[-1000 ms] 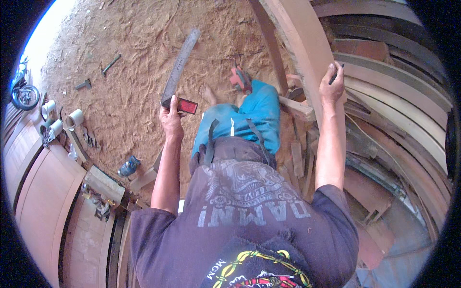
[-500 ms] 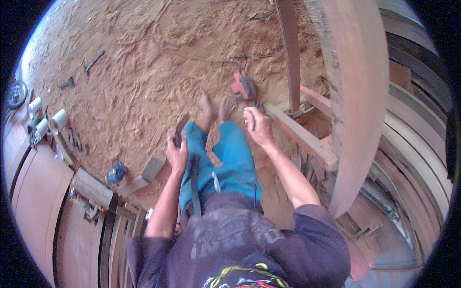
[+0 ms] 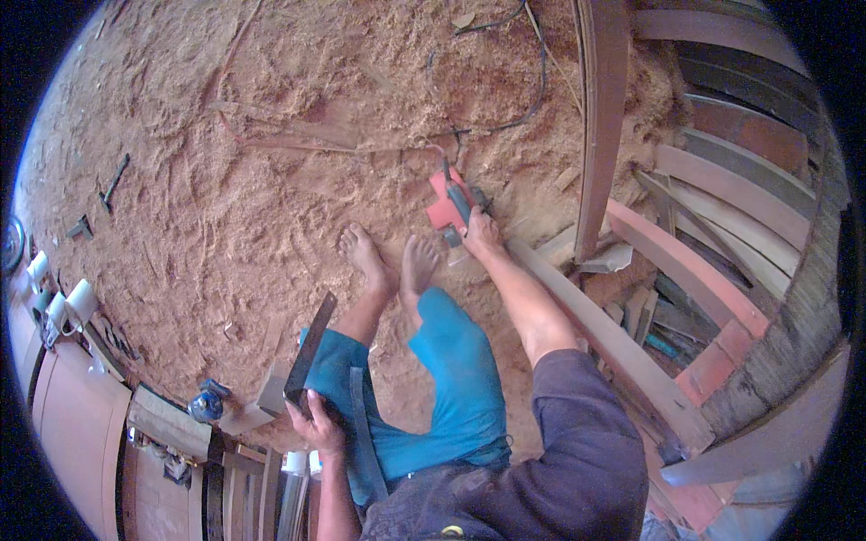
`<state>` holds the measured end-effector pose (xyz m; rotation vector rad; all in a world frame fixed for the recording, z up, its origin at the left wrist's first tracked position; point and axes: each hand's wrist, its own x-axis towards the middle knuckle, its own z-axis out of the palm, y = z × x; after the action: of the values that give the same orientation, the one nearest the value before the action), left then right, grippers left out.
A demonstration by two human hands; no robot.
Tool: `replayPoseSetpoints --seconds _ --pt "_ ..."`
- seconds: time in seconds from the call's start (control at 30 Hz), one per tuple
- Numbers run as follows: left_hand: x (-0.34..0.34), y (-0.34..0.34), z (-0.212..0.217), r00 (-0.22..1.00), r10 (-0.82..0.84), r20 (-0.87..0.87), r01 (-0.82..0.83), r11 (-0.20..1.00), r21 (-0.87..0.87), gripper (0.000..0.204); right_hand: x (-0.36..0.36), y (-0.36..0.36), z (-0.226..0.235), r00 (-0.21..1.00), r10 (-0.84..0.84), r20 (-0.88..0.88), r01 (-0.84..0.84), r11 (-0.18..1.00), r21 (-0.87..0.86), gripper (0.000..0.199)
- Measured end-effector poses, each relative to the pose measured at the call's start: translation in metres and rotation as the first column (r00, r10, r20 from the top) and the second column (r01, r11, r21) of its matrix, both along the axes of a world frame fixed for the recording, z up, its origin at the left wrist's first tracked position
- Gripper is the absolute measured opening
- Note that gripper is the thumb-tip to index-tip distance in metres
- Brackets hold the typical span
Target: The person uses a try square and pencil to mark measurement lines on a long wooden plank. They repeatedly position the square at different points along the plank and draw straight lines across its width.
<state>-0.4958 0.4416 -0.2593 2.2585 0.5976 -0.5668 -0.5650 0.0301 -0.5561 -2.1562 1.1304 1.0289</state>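
My left hand (image 3: pixel 317 424) is closed on the end of a dark, flat-bladed try square (image 3: pixel 311 347), held beside my left knee with its blade pointing away from me. My right arm stretches forward, and my right hand (image 3: pixel 483 234) is wrapped round the black handle of a red corded power tool (image 3: pixel 444 213). This tool rests on the sawdust-covered ground just beyond my bare feet (image 3: pixel 419 261). Its exact kind I cannot make out. A long wooden beam (image 3: pixel 604 338) runs close by my right forearm.
An upright post (image 3: pixel 603 126) and a reddish wooden frame (image 3: pixel 690 261) stand at the right. The black cord (image 3: pixel 541 81) loops across the ground ahead. At the left lie a blue power tool (image 3: pixel 207 401), wood blocks (image 3: pixel 271 392), white cups (image 3: pixel 79 302) and dark tools (image 3: pixel 115 183).
My right hand has reached forward and taken hold of the red power tool's handle. My left hand has moved back toward me, and the try square's blade now shows fully. My view has shifted.
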Motion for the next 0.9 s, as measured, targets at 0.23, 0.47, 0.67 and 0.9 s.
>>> replayPoseSetpoints --seconds 0.23,0.47,0.67,0.9 --pt "0.009 -0.013 0.012 0.995 -0.092 -0.036 0.091 0.996 -0.013 0.051 -0.002 -0.053 0.054 0.989 0.146 -0.006 -0.145 0.977 -0.154 0.048" --pt "0.010 -0.024 0.010 0.999 -0.025 0.036 0.030 0.989 -0.146 0.049 0.004 -0.159 0.042 0.997 -0.077 0.004 0.074 0.943 -0.325 0.048" --pt "0.009 -0.031 0.006 0.990 -0.137 0.033 0.134 0.989 0.063 0.052 -0.002 -0.097 0.060 0.980 -0.061 0.188 0.123 0.934 -0.336 0.059" --pt "0.032 -0.054 0.016 0.985 -0.044 -0.164 0.031 0.996 -0.085 0.034 0.011 0.127 0.230 0.891 -0.314 0.328 0.182 0.908 0.377 0.035"
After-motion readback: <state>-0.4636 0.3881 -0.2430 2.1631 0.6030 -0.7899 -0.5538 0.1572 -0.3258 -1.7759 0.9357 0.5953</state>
